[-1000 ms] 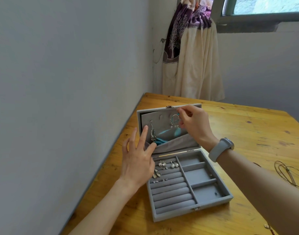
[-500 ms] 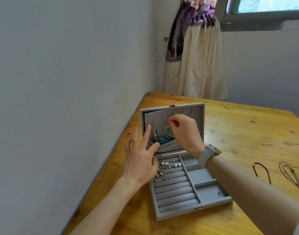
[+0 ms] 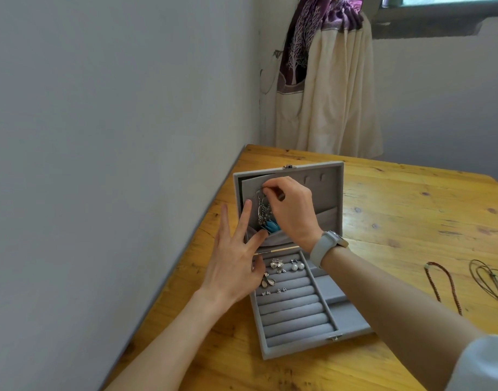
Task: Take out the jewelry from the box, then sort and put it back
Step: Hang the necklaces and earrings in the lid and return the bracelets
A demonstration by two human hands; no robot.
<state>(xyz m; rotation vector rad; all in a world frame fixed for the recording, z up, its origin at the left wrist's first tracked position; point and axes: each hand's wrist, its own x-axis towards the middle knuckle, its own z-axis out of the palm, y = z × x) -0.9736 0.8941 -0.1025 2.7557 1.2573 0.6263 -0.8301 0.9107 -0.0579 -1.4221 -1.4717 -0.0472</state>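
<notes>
At the raised lid of the grey jewelry box, the right hand pinches a silver dangle earring, apparently to hook it. The left hand, fingers spread, steadies the lid pocket.

My right hand covers the hook of the dangling earring and part of the lid, my left hand hides the box corner, the studs are too small to tell, and the cords run off the right edge.
</notes>
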